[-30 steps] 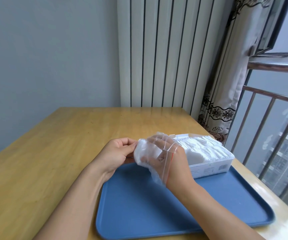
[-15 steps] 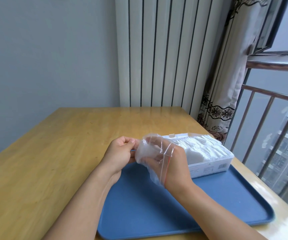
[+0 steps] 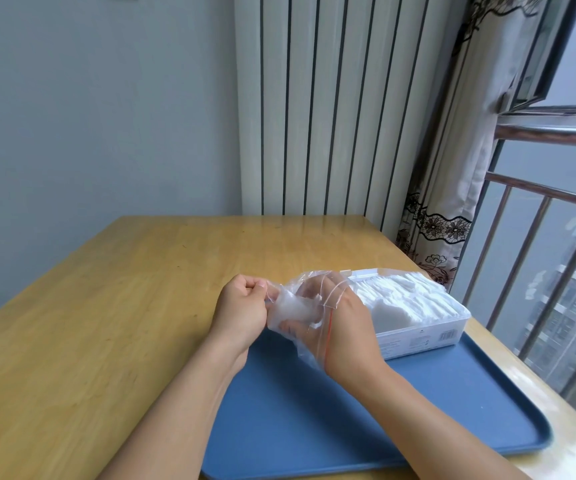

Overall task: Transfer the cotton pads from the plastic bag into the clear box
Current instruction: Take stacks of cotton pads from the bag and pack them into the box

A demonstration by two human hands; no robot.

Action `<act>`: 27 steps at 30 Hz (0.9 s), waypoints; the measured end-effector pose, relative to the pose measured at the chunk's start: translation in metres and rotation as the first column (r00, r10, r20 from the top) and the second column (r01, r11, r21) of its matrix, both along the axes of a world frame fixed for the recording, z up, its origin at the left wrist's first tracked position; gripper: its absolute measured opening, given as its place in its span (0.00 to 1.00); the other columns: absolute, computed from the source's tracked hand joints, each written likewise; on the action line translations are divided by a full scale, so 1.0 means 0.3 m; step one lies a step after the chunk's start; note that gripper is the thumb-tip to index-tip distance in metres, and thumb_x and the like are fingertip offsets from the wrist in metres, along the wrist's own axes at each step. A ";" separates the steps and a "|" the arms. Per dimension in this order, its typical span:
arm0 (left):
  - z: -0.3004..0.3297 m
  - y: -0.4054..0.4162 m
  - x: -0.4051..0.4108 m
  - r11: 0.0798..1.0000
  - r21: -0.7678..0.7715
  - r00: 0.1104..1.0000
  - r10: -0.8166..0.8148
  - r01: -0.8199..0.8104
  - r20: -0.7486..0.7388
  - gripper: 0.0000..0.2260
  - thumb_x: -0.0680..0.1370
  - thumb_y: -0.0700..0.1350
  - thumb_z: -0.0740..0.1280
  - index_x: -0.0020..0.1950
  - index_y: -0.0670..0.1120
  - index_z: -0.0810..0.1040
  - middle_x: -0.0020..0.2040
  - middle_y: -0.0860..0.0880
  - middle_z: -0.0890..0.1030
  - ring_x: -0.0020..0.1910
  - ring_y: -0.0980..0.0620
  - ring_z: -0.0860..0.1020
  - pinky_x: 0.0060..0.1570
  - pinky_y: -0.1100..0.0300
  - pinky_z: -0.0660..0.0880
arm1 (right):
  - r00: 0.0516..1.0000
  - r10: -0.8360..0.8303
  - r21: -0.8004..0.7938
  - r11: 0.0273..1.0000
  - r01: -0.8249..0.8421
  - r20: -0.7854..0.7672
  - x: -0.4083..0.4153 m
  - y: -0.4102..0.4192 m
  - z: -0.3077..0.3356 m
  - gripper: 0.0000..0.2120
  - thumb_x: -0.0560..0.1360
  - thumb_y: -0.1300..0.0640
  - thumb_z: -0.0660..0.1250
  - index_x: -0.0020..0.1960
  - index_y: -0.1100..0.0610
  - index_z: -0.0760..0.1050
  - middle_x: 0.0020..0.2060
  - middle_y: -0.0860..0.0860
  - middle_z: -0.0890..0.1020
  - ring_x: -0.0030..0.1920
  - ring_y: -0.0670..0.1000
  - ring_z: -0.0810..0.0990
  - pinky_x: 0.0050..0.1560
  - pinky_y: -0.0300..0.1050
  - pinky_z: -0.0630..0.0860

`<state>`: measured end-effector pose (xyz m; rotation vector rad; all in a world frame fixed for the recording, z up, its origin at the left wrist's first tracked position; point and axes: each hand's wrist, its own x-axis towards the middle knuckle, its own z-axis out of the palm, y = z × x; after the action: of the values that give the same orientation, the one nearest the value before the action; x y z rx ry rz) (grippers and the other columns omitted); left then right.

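Cotton pads: most lie stacked in the clear box, filling it to the rim. The box sits on the far right part of a blue tray, which rests on a wooden table.

We note a small white wad inside the plastic bag; it looks like a few remaining pads, though crumpled plastic blurs it. The bag is held in the air above the tray's far left edge, just left of the box.

Right hand: pushed inside the bag to the wrist, the bag's red zip line crossing its back. Fingers are curled around the white wad; through the plastic we cannot tell how firmly they close on it.

Left hand: outside the bag, fingers closed narrow, pinching the bag's closed end between thumb and fingertips. Box lies just beyond and right of the right hand's knuckles.
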<state>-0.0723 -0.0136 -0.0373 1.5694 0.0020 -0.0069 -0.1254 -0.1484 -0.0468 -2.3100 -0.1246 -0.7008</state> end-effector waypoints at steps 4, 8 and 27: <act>-0.005 -0.002 0.011 0.998 -0.042 0.998 0.054 -0.056 -0.041 0.07 0.83 0.41 0.60 0.49 0.44 0.76 0.45 0.44 0.83 0.53 0.37 0.83 0.56 0.36 0.79 | 0.997 0.068 0.054 0.996 -0.067 -0.022 -0.018 0.009 0.020 0.13 0.65 0.42 0.67 0.44 0.47 0.71 0.36 0.43 0.75 0.38 0.53 0.77 0.37 0.52 0.78; -0.002 0.004 0.014 0.988 -0.143 0.995 0.036 -0.050 -0.095 0.07 0.85 0.38 0.57 0.54 0.38 0.74 0.49 0.41 0.82 0.44 0.41 0.83 0.49 0.42 0.83 | 0.996 0.076 0.063 0.995 -0.072 -0.052 -0.017 0.006 0.017 0.14 0.66 0.52 0.68 0.51 0.46 0.72 0.37 0.47 0.80 0.39 0.56 0.80 0.40 0.57 0.80; -0.048 0.054 0.121 0.934 -0.311 0.959 0.089 -0.174 -0.269 0.16 0.77 0.27 0.56 0.63 0.33 0.73 0.48 0.39 0.82 0.38 0.44 0.80 0.34 0.55 0.80 | 0.971 0.233 0.501 0.834 -0.232 0.062 -0.147 -0.256 0.238 0.05 0.65 0.61 0.76 0.37 0.57 0.80 0.27 0.49 0.75 0.25 0.45 0.68 0.22 0.35 0.62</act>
<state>-0.0359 0.0027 -0.0518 1.2184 0.2934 -0.0955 -0.1696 -0.2251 0.0246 -1.7515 -0.1929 -0.5280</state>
